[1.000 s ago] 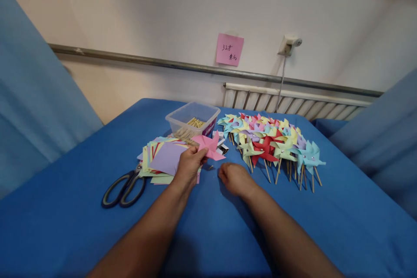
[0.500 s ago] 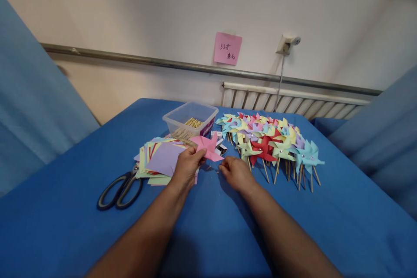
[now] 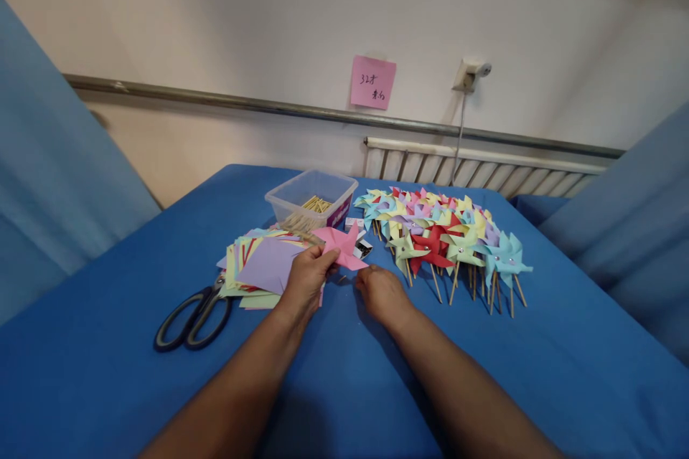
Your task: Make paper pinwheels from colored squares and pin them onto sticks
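1. Left hand [image 3: 309,276]: closed in a pinch, thumb uppermost, on one pink paper pinwheel [image 3: 340,245].
2. Pink pinwheel: held above the cloth at centre, between the paper stack and the finished group, its right tip close to the other hand.
3. Right hand [image 3: 381,294]: fingers curled closed, low beside that tip; anything pinched inside is hidden, and contact with the paper cannot be told.
4. Paper sheets [image 3: 269,264]: one loose stack, mixed colours, lilac on top; left of centre, right edge partly covered by the left hand.
5. Scissors [image 3: 194,319]: one pair, dark handles, at the stack's near left.
6. Clear plastic tub [image 3: 339,215]: far side, containing thin sticks [image 3: 317,205].
7. Small open box [image 3: 364,249]: dark contents, partly obscured by the pinwheel.
8. Pinwheels on sticks [image 3: 441,229]: dense multicoloured group, right.
9. Blue cloth [image 3: 108,344]: beneath all.
10. Pink note [image 3: 373,82]: far wall, handwritten.
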`<move>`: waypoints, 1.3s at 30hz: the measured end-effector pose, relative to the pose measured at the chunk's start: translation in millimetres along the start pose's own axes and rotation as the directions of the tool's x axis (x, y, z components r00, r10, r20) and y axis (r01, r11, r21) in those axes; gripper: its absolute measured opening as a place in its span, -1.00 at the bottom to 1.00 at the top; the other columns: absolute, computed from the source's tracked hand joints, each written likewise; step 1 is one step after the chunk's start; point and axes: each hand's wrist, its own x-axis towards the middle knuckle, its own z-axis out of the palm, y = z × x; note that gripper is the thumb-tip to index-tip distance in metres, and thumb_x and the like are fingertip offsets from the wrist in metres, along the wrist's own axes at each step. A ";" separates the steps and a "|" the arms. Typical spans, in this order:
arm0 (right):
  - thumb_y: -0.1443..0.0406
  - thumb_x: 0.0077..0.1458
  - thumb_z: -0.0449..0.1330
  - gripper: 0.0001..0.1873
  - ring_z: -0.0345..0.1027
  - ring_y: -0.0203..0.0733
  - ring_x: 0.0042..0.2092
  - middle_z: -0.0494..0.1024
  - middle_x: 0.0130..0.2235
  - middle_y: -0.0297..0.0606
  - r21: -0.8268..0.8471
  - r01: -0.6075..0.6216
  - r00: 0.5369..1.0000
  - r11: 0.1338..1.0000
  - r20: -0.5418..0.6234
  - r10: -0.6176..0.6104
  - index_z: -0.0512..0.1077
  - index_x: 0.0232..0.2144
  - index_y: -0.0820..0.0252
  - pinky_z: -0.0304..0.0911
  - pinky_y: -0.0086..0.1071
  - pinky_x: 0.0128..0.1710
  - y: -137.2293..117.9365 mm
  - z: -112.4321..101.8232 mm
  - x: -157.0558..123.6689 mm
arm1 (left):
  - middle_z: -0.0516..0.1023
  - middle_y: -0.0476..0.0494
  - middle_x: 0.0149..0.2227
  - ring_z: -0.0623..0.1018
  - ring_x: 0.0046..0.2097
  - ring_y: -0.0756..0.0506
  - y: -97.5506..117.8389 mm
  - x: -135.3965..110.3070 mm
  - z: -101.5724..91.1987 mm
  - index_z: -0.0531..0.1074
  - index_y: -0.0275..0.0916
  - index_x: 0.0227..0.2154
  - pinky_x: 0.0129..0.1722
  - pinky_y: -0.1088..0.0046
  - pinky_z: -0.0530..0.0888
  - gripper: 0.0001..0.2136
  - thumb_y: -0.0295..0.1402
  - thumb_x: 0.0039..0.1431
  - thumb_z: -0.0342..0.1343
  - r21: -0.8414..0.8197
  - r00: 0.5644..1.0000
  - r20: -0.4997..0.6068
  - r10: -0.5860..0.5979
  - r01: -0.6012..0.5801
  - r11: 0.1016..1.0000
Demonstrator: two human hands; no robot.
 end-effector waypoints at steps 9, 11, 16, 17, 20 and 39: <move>0.36 0.08 0.11 -0.86 0.35 -0.29 -0.24 0.53 -0.27 -0.30 0.152 0.088 0.993 0.984 0.060 -0.098 0.49 -0.38 0.15 0.15 -0.50 -0.25 3.4 -0.7 2.9 | 0.38 0.05 -0.64 0.33 -0.58 0.07 2.2 -1.4 0.5 0.41 -0.31 -0.58 -0.56 0.57 0.25 -0.75 -0.26 -0.24 0.31 -0.003 1.000 0.005 0.010 -0.010 1.000; 0.36 0.06 0.13 -0.87 0.34 -0.27 -0.24 0.53 -0.29 -0.30 0.166 0.083 0.994 0.983 0.061 -0.095 0.49 -0.38 0.16 0.15 -0.49 -0.25 5.3 0.6 4.8 | 0.38 0.05 -0.64 0.32 -0.59 0.07 2.2 -1.5 0.5 0.41 -0.31 -0.57 -0.56 0.56 0.25 -0.76 -0.26 -0.23 0.31 -0.001 1.000 0.008 0.011 -0.011 1.000; 0.35 0.08 0.13 -0.87 0.33 -0.25 -0.22 0.51 -0.32 -0.31 0.194 0.079 0.996 0.978 0.027 -0.086 0.50 -0.35 0.14 0.14 -0.47 -0.22 13.0 1.6 7.7 | 0.37 0.06 -0.64 0.32 -0.59 0.07 2.2 -1.5 0.1 0.40 -0.30 -0.58 -0.57 0.57 0.24 -0.75 -0.25 -0.24 0.31 0.003 1.000 0.001 0.015 -0.015 1.000; 0.35 0.08 0.13 -0.86 0.33 -0.26 -0.22 0.50 -0.31 -0.30 0.195 0.083 0.996 0.977 0.016 -0.088 0.50 -0.35 0.14 0.14 -0.47 -0.23 14.5 1.4 7.8 | 0.38 0.06 -0.64 0.32 -0.59 0.07 2.0 -1.4 -0.1 0.40 -0.30 -0.58 -0.57 0.56 0.24 -0.74 -0.25 -0.25 0.31 0.004 1.000 0.001 0.016 -0.016 1.000; 0.36 0.10 0.11 -0.84 0.32 -0.28 -0.25 0.47 -0.28 -0.28 0.171 0.089 0.996 0.981 -0.005 -0.089 0.50 -0.34 0.15 0.13 -0.48 -0.25 18.4 1.1 7.8 | 0.37 0.05 -0.64 0.33 -0.59 0.06 1.4 -1.2 -0.7 0.40 -0.31 -0.58 -0.56 0.56 0.25 -0.73 -0.24 -0.26 0.32 0.005 1.000 0.002 0.015 -0.015 1.000; 0.30 0.14 0.01 -0.77 0.38 -0.18 -0.27 0.52 -0.25 -0.18 -0.063 0.058 0.998 0.996 0.016 -0.057 0.47 -0.33 0.17 0.16 -0.41 -0.31 1.2 -10.3 -1.3 | 0.37 0.08 -0.65 0.33 -0.60 0.07 2.6 -0.9 0.4 0.38 -0.29 -0.59 -0.57 0.56 0.25 -0.75 -0.26 -0.26 0.31 -0.002 1.000 -0.009 -0.009 0.009 1.000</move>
